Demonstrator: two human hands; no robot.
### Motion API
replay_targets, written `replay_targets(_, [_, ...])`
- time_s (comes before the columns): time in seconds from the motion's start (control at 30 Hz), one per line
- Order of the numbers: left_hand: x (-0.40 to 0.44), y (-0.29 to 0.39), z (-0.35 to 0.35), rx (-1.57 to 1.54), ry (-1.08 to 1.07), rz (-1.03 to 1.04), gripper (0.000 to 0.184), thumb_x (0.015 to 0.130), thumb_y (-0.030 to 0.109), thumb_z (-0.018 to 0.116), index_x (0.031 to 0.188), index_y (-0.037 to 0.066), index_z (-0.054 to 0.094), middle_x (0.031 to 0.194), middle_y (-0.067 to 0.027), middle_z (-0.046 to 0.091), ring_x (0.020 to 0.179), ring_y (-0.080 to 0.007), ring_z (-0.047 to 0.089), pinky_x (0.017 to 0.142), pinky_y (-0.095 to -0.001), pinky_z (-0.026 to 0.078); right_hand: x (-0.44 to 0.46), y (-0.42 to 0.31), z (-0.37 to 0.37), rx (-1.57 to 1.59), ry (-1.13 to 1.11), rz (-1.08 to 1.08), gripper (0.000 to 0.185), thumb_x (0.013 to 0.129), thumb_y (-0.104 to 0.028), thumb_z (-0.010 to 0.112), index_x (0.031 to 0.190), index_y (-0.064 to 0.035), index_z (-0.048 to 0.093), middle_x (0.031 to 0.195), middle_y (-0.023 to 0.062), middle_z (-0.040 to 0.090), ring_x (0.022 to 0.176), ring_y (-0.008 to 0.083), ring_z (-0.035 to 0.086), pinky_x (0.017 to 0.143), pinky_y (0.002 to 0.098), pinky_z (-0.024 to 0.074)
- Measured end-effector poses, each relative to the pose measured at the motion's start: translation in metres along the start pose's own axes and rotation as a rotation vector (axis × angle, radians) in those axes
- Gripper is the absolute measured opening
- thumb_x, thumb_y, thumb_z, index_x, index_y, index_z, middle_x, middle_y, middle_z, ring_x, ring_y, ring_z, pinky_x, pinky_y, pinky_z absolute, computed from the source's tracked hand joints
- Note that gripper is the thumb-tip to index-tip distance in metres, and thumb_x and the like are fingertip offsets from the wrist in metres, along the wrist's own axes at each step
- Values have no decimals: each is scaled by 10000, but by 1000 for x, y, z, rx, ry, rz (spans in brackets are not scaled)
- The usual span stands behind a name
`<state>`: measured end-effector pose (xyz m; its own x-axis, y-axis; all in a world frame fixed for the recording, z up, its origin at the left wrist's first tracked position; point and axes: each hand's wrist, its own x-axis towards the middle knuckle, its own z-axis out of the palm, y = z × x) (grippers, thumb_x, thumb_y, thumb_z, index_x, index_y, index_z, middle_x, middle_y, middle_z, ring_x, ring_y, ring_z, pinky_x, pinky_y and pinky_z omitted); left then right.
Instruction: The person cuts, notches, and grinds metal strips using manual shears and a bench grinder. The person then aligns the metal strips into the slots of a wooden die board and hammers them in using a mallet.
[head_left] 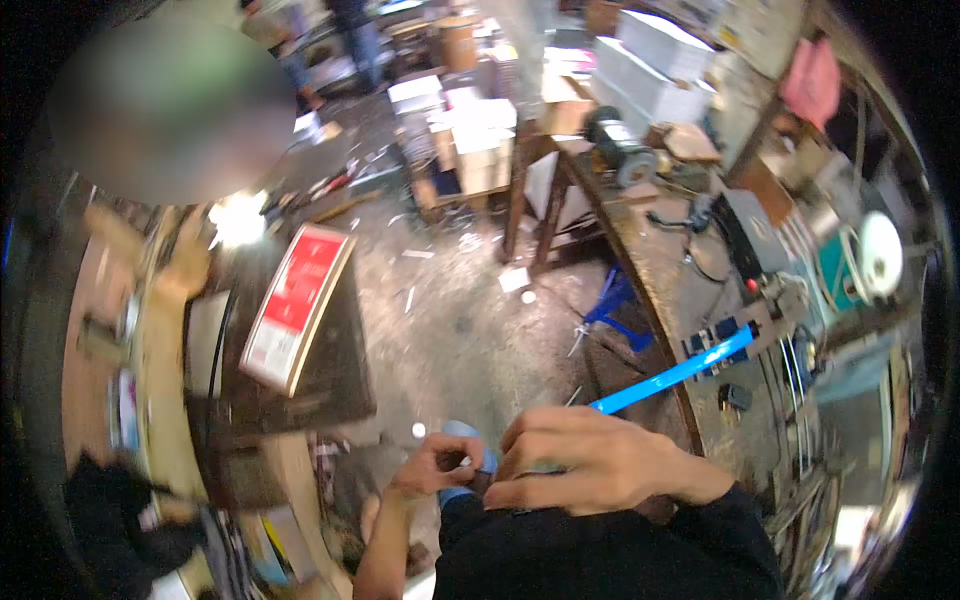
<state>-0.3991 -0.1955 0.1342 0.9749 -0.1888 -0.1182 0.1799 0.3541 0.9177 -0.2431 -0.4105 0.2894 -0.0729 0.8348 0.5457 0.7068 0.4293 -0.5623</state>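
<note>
My left hand (440, 465) is in front of my body with its fingers curled and thumb close to the index finger. Whatever sits between those fingertips is too small and blurred to make out. Close beside it on the right, my right hand (590, 462) has bent, closed fingers pointing toward the left one; what they hold, if anything, is hidden. A bright blue bar (672, 381) slants from behind my right knuckles to the workbench (640, 235). I cannot tell whether that hand touches it.
A red and white box (298, 305) lies on a dark table (335, 370) at left. On the bench are a bench grinder (622, 150) and a grey box-shaped machine (750, 240). A blue stool (618, 308) stands on the littered floor. People (355, 45) are at the back.
</note>
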Motion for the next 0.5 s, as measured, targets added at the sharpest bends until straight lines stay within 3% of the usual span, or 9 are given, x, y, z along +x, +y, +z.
replay_targets(0.03, [37, 9, -8, -50, -101, 4, 269, 926, 251, 755, 843, 41, 609, 851, 29, 560, 787, -72, 499, 679, -234, 397, -5, 12, -11, 33, 132, 33, 377, 844, -104, 739, 1195, 2, 652, 1148, 132, 604, 1006, 266, 614, 780, 409, 530])
replay_targets(0.07, [71, 15, -13, -104, -196, 10, 270, 926, 248, 756, 836, 46, 599, 841, 31, 547, 778, -73, 491, 677, -232, 394, -5, 9, -20, 39, 311, 319, 503, 796, -150, 838, 1226, 30, 651, 1304, 187, 602, 1119, 304, 638, 892, 432, 540])
replay_targets(0.1, [103, 19, -16, -96, -246, -4, 270, 926, 248, 756, 836, 46, 599, 841, 31, 547, 778, -73, 491, 677, -232, 394, -3, 20, -27, 2, 343, 341, 503, 796, -150, 838, 1226, 30, 651, 1304, 187, 602, 1119, 304, 638, 892, 432, 540])
replay_targets(0.2, [184, 27, -32, -331, -129, 166, 250, 922, 200, 758, 818, 51, 586, 813, 30, 520, 761, -71, 477, 682, -234, 390, 11, 61, -25, 361, 813, 592, 818, 737, -207, 910, 1416, 32, 521, 1404, 193, 582, 1299, 247, 558, 1070, 380, 459])
replay_targets(0.27, [225, 38, -48, -37, -54, 228, 213, 913, 133, 762, 814, 51, 591, 803, 23, 521, 764, -67, 474, 703, -225, 385, 14, 99, -11, 168, 837, 644, 792, 763, -188, 890, 1420, 42, 512, 1375, 193, 604, 1261, 229, 579, 1061, 369, 458])
replay_targets(0.37, [274, 38, -65, -36, -51, 265, 191, 893, 92, 775, 820, 50, 604, 805, 14, 538, 764, -71, 485, 703, -227, 389, 43, 130, -13, -27, 916, 821, 603, 885, -110, 774, 1402, 69, 519, 1310, 188, 648, 1186, 191, 610, 1044, 341, 453])
replay_targets(0.43, [305, 51, -66, -57, -40, 275, 235, 881, 153, 801, 806, 44, 607, 804, 12, 558, 784, -85, 504, 695, -242, 397, 59, 154, -25, -31, 1226, 839, 417, 968, -59, 656, 1352, 74, 567, 1272, 162, 672, 1170, 188, 620, 1031, 334, 463])
replay_targets(0.47, [325, 51, -67, -6, -58, 262, 237, 885, 178, 800, 821, 43, 617, 814, 12, 573, 798, -84, 508, 702, -242, 404, 72, 164, -31, -111, 1286, 851, 381, 1060, -200, 525, 1298, 91, 583, 1251, 180, 665, 1163, 238, 637, 1021, 366, 490])
replay_targets(0.5, [342, 47, -70, 53, -80, 231, 242, 889, 203, 799, 835, 42, 627, 825, 13, 587, 811, -83, 512, 709, -243, 411, 69, 172, -39, -115, 1324, 875, 381, 1060, -200, 525, 1298, 91, 583, 1251, 180, 665, 1163, 238, 637, 1021, 366, 490])
